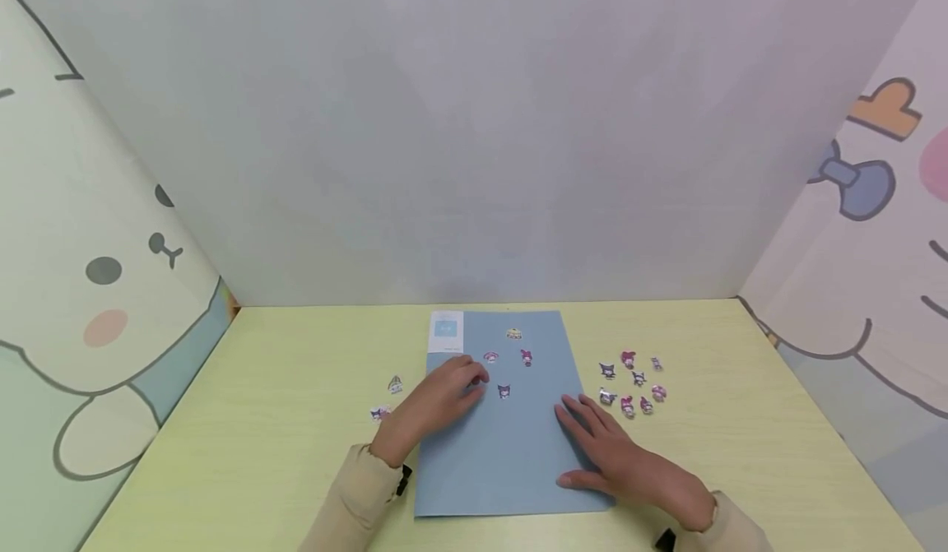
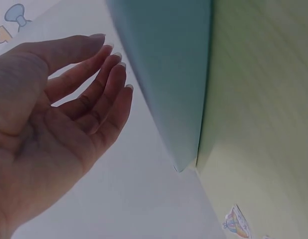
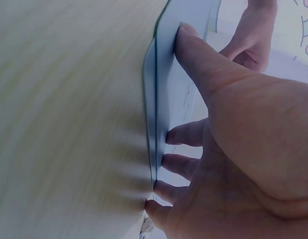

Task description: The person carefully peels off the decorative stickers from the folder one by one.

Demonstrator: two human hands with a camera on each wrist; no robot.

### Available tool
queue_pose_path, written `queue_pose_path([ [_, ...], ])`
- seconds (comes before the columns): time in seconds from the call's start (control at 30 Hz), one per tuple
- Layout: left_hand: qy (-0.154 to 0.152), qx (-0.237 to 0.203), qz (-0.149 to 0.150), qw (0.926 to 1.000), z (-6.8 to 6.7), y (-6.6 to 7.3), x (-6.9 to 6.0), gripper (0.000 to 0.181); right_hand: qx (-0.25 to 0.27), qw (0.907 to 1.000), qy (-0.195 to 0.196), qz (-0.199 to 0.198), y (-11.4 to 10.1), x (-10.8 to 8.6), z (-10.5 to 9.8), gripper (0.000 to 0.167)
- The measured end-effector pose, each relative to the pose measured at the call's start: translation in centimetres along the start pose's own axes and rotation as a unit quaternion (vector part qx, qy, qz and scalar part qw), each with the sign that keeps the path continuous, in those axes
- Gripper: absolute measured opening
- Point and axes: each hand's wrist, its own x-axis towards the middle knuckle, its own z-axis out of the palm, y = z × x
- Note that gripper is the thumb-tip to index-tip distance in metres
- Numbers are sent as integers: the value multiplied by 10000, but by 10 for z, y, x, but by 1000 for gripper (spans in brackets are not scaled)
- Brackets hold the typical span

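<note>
A blue paper folder (image 1: 489,470) lies on the table, with a white label at its top left corner. Several small cartoon stickers are on its upper half, among them a dark one (image 1: 504,391), a magenta one (image 1: 527,358) and a yellow one (image 1: 514,334). Over the folder's left side is my left hand (image 1: 448,391), its fingers loosely bent with nothing between them. In the left wrist view that hand (image 2: 69,99) appears raised off the surface. My right hand (image 1: 611,453) rests on the folder's right edge, fingers spread; its fingertips (image 3: 174,135) touch the cover.
Right of the folder, a group of several loose stickers (image 1: 628,406) lies on the yellow table (image 1: 741,453). On the left are a pale sticker (image 1: 396,384) and another sticker (image 1: 379,413) close to my left wrist. A plain wall (image 1: 489,141) stands behind, with cartoon-printed panels on both sides.
</note>
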Motion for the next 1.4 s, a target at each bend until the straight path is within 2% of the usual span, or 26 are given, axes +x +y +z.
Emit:
queue_pose_path([
  [0.5, -117, 260, 199, 9994, 4, 2, 11, 12, 55, 10000, -12, -31, 0, 0, -1, 91],
  [0.67, -303, 365, 242, 9986, 3, 6, 14, 16, 41, 10000, 19, -27, 1, 0, 0, 92],
  [0.87, -608, 547, 157, 9965, 3, 11, 18, 20, 16, 10000, 0, -28, 1, 0, 1, 92],
  [1.1, -776, 729, 289, 9939, 2, 15, 22, 18, 33, 10000, -1, -60, 2, 0, 1, 91],
  [1.4, -910, 943, 268, 9910, 5, 20, 28, 18, 20, 10000, 35, -84, 2, 0, 1, 90],
])
